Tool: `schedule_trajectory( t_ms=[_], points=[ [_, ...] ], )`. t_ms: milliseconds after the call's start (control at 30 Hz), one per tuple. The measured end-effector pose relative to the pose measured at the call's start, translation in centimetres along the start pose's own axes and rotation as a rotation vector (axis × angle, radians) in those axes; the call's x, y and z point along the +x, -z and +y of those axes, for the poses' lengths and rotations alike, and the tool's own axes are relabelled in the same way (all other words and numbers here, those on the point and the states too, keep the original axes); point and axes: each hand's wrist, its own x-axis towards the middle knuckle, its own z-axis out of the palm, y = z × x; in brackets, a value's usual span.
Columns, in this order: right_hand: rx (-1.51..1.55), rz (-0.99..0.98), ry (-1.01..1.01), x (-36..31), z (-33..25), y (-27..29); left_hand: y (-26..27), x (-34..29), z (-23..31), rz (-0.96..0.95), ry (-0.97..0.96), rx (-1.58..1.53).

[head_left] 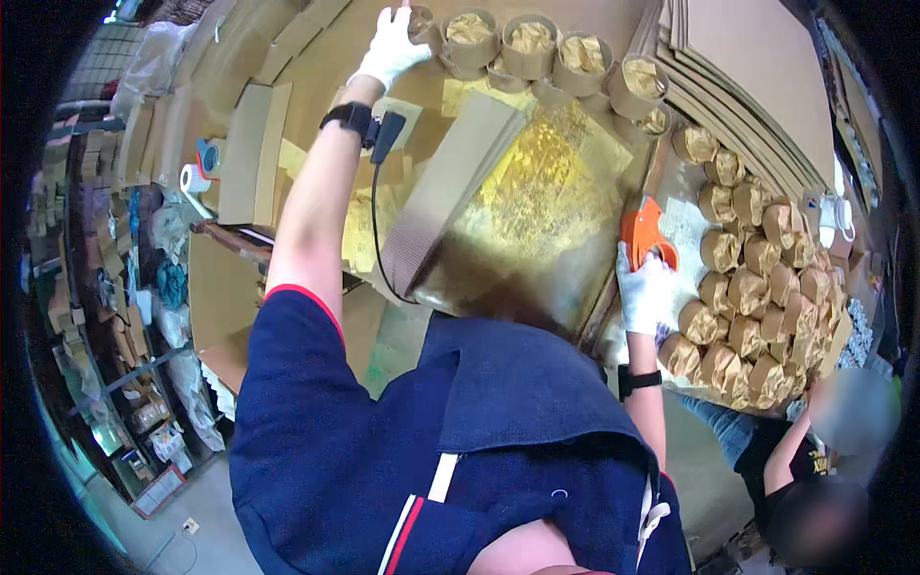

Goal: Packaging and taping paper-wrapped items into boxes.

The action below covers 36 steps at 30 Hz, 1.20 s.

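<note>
My left hand [388,50], in a white glove, reaches to the far side of the table. Its thumb and fingers are apart, beside the leftmost of several round brown cardboard tubs [526,50] with crumpled kraft paper inside. My right hand [645,292], also gloved, is closed around an orange tape dispenser [644,230] at the table's right edge. Between my arms a stack of long cardboard strips [458,187] lies slantwise on the worn, yellow-stained tabletop [541,192].
Many kraft-paper-wrapped bundles [747,287] crowd the right side, below stacked cardboard sheets [757,77]. Another tape dispenser [199,174] sits at the left by folded cardboard [251,158]. A co-worker's arm [788,450] shows at lower right. Loaded shelves [115,335] stand at far left.
</note>
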Motion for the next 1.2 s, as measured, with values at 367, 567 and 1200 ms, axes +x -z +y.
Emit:
schedule_trajectory(
  t_ms=[367,567,1200],
  points=[
    [0.223,-0.335,-0.087,6.1,2.1,5.3,7.1,-24.5,5.6,-0.186,-0.043,0.220],
    [0.292,-0.152,-0.309,19.7,5.1,7.5,5.7,-31.8,7.2,-0.328,0.162,0.139],
    [0.425,0.009,-0.304,22.6,7.8,-3.9,4.5,-35.0,20.0,-0.343,0.091,-0.256]
  ],
)
